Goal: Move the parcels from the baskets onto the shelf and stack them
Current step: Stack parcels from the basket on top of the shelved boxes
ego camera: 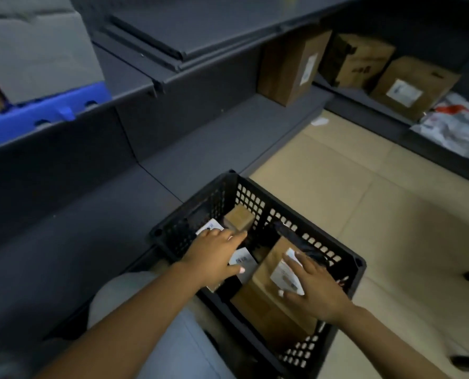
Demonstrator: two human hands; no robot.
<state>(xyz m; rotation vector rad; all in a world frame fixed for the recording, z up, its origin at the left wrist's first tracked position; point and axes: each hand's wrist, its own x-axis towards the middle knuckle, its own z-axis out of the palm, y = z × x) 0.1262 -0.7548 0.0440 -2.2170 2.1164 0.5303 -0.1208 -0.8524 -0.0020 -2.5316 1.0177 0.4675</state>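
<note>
So this was the picking-up stage, both hands down in the black plastic basket (258,203) sitting on the tan floor right against the dark grey shelf (227,138). Nothing had been lifted out yet as far as I could tell.

The right hand (314,287) lay flat on the big brown cardboard parcel (271,302), fingers straight and spread, fingertips over its white shipping label (288,273). Pressing or steadying, not gripping. That parcel leaned against the right side of the basket with a black poly bag (296,239) tucked behind it.

The left hand (214,254) reached across the left half of the basket, fingers stretched toward a small brown box (238,218) at the far end. It looked open and holding nothing, though its underside was hidden, so I wouldn't swear to it. White-labelled packets (242,261) lay under and beside it.

My guess at the next move: get the fingers round the edges of the big parcel, probably with both hands since it's wide, tip it up clear of the basket wall, then carry it to the lower shelf. A tall brown carton (288,69) already stood there, so there's room next to it to start a stack.
</note>
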